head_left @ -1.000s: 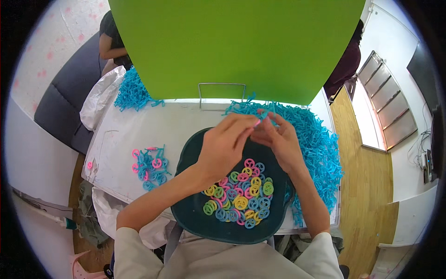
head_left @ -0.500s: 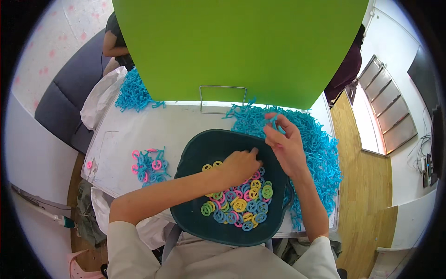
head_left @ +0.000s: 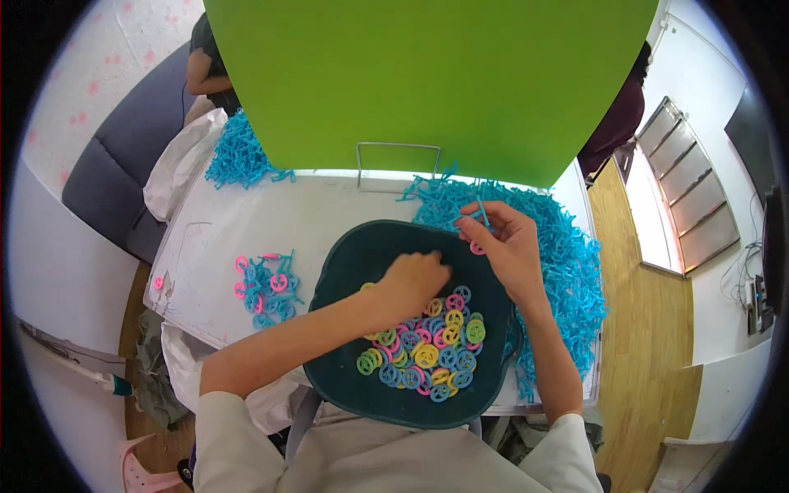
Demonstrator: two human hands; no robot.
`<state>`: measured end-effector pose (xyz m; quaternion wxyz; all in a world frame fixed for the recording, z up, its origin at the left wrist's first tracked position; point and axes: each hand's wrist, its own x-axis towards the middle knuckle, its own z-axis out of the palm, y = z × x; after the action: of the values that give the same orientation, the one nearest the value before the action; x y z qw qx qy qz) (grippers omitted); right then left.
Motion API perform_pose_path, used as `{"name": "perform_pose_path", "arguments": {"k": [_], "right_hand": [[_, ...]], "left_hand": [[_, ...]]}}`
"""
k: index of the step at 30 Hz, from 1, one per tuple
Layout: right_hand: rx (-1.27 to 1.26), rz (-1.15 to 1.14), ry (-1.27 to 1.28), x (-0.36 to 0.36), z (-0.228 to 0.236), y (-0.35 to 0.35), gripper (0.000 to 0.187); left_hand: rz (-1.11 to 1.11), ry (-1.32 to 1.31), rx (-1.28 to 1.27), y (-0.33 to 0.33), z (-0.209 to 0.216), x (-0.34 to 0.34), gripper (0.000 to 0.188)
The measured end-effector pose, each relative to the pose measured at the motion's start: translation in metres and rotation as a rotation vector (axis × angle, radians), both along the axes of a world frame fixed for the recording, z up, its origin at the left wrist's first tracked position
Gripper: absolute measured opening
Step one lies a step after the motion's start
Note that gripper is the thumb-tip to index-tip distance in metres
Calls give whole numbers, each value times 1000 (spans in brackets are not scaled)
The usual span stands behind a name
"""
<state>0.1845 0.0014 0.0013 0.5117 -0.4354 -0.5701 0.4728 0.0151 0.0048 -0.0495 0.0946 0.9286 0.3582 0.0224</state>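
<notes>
Right hand [head_left: 518, 251], raised over the far right rim of the dark green tub [head_left: 345, 267]: thumb and fingers pinch a blue plastic stem [head_left: 482, 211], which projects beyond the fingertips on the far side. A pink spoked wheel [head_left: 477, 247] shows just below the thumb, at the near side of the same grip; whether it is joined to the stem cannot be told. Left hand [head_left: 411, 285], lowered inside the tub with fingers curled, at the far edge of the loose multicoloured wheels [head_left: 426, 355]; its fingertips are obscured, so whether they pinch anything cannot be told. To the right, a heap of blue stems [head_left: 567, 271] covers the surface [head_left: 197, 246]; to the left of the tub lies a small cluster of blue and pink pieces [head_left: 279, 283]. Compared with one second earlier, when both hands met above the tub, they are now apart; half a second earlier, no pink wheel was visible at the right grip.
</notes>
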Motion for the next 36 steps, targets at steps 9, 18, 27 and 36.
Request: {"name": "perform_pose_path", "arguments": {"k": [9,18,27,36], "right_hand": [[56,-100,-159,-1,-4,3,16],[102,-54,-80,-6,-6,-4,15],[-33,-23,-146,-8,-4,-6,15],[-102,40,100,-3,-10,0,23]], "left_hand": [[478,-1227,-514,11,65,-13,12],[461,-1271,-732,6,63,-6,12],[403,-1219,-551,5,48,-5,4],[381,-1222,-427,4,58,0,5]]}}
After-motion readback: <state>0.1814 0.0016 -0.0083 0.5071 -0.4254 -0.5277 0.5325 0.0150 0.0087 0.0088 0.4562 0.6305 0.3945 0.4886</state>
